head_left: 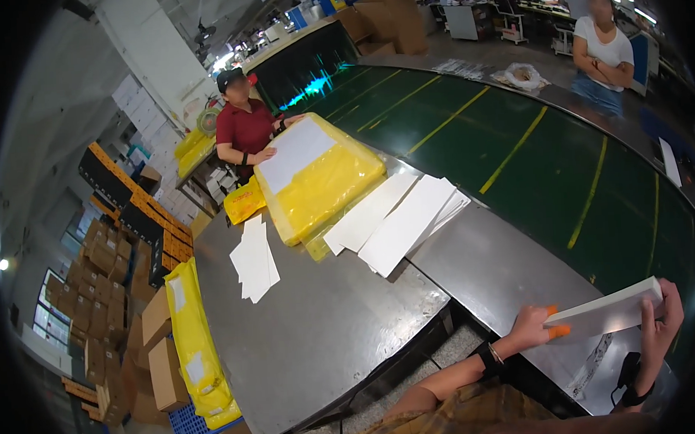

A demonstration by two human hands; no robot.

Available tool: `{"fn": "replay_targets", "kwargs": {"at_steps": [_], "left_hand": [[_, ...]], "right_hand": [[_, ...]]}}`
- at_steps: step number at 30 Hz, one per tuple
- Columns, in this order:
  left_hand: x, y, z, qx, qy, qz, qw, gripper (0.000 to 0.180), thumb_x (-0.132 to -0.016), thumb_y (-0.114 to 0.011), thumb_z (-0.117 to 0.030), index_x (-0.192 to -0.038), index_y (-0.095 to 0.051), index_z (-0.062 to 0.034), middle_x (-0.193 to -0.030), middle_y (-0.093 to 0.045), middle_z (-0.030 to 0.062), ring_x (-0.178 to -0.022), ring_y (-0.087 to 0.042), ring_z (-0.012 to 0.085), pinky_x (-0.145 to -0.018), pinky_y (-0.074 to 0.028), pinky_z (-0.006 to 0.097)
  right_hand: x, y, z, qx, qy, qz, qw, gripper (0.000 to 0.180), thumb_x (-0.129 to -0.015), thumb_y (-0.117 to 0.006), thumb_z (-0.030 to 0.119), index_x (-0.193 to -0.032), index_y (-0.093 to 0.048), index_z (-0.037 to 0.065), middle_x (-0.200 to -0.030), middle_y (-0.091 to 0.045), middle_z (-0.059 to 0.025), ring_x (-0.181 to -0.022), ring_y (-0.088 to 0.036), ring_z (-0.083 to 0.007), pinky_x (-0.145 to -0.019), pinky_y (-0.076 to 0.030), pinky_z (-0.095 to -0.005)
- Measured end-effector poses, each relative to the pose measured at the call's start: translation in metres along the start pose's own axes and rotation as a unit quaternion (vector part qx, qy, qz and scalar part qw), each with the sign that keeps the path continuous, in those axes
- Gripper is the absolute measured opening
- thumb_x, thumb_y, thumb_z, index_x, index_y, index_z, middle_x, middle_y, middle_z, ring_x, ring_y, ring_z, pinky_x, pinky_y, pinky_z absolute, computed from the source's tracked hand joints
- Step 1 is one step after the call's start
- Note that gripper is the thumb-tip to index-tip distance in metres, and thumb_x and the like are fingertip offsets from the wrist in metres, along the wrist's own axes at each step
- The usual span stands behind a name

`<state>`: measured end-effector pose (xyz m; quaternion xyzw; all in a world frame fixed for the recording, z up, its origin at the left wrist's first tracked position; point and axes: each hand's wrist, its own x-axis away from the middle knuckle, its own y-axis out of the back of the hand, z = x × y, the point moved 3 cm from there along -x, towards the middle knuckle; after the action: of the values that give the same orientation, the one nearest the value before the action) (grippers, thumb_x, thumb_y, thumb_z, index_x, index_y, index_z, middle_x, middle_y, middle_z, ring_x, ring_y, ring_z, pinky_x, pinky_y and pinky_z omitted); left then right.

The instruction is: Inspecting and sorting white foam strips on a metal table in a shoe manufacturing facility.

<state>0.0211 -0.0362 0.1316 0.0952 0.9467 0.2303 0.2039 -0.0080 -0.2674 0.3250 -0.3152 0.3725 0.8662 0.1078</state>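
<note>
At the lower right I hold a thick stack of white card strips [607, 310] between both hands, over the metal ledge beside the green belt. My left hand [529, 328] grips the stack's left end, with orange covers on two fingertips. Around the right end close the fingers of my right hand [664, 318], its thumb against the near face. More white card strips [406, 224] lie fanned on the metal table [329, 326] to the left. Further left is a smaller group of white strips [254, 260].
A co-worker in red [244, 128] touches a large yellow plastic package [323, 183] across the table. The green conveyor belt [507, 152] runs along the far side. Another person [602, 51] stands beyond it with folded arms. Yellow packages [194, 340] and cardboard boxes [167, 372] stand at left.
</note>
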Motion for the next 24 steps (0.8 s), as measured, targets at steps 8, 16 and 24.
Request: {"fn": "replay_targets", "kwargs": {"at_steps": [8,16,24], "left_hand": [[0.008,-0.028,0.027,0.211,0.096,-0.032,0.972,0.033,-0.084,-0.075,-0.028,-0.103,-0.064,-0.0024,-0.093,-0.067,0.012,-0.085,-0.066,0.0226,-0.075,-0.051,0.036],[-0.001,0.016,0.004,0.276,-0.009,-0.036,0.96,0.085,-0.087,-0.069,-0.025,-0.154,-0.02,-0.0058,-0.144,-0.046,0.0132,-0.134,-0.043,0.0249,-0.111,-0.033,0.037],[-0.072,0.092,-0.106,0.349,-0.138,-0.037,0.926,0.095,-0.085,-0.062,-0.057,-0.152,-0.022,-0.0027,-0.139,-0.048,0.0174,-0.129,-0.046,0.0297,-0.111,-0.031,0.044]], "right_hand": [[-0.026,-0.039,0.087,0.115,0.181,-0.012,0.977,0.041,-0.068,-0.082,0.03,-0.089,-0.062,0.0,-0.071,-0.055,-0.0097,-0.063,-0.049,-0.0266,-0.058,-0.035,-0.0365],[-0.011,-0.06,0.072,0.149,0.148,-0.027,0.977,0.04,-0.067,-0.082,0.029,-0.091,-0.066,0.002,-0.067,-0.051,-0.0083,-0.06,-0.048,-0.0259,-0.055,-0.036,-0.0367],[-0.023,-0.071,0.067,0.155,0.134,-0.042,0.978,0.032,-0.071,-0.078,0.035,-0.087,-0.068,0.01,-0.066,-0.052,-0.0027,-0.061,-0.05,-0.0233,-0.056,-0.037,-0.0372]]}}
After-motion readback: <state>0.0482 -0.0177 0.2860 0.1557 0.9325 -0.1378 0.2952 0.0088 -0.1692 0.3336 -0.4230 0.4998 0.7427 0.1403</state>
